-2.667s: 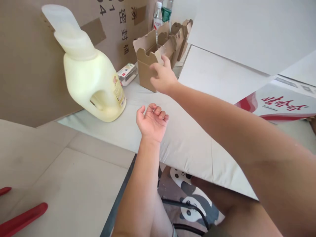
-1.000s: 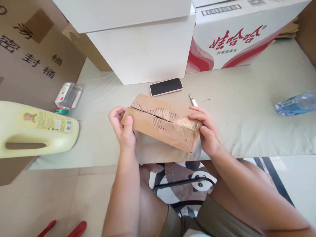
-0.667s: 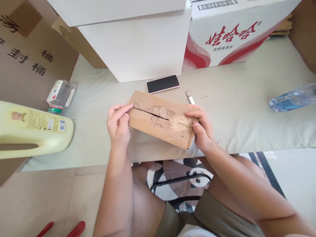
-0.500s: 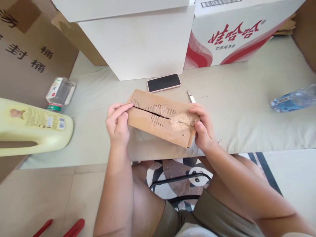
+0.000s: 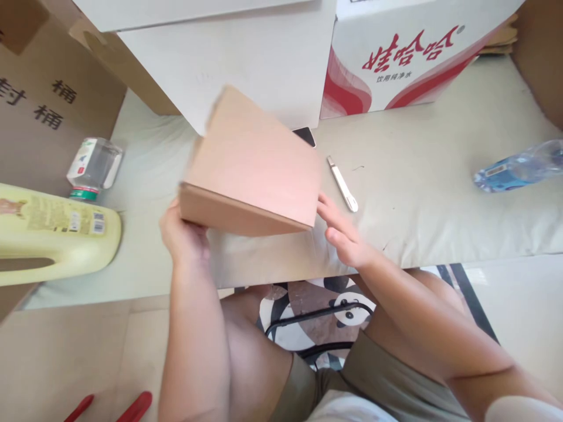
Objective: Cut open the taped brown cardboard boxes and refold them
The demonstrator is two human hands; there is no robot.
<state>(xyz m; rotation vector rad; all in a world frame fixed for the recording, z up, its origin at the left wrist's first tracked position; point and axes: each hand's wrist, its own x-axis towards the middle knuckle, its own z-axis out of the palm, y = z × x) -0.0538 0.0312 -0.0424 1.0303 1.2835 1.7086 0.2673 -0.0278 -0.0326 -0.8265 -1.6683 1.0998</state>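
A brown cardboard box [image 5: 259, 161] is tilted up above the cloth-covered surface, a broad plain side facing me. My left hand [image 5: 185, 234] grips its lower left corner, with the fingers partly hidden underneath. Beside the lower right edge is my right hand [image 5: 345, 234], its fingers stretched out; whether the fingertips touch the cardboard I cannot tell. A white utility knife [image 5: 343, 184] lies just beyond that hand. Behind the box a phone [image 5: 305, 136] is mostly covered.
White cartons [image 5: 246, 64] and a red-and-white carton [image 5: 396, 64] stand at the back. On the left are a yellow jug [image 5: 57, 234] and a clear bottle with a green cap [image 5: 94, 167]. A water bottle [image 5: 519, 167] lies at right. Red handles [image 5: 134, 407] show at bottom left.
The box has been turned and raised, so a smooth side replaces the torn, slit face. My right hand has opened off its right end. The utility knife is now fully visible, the phone mostly hidden.
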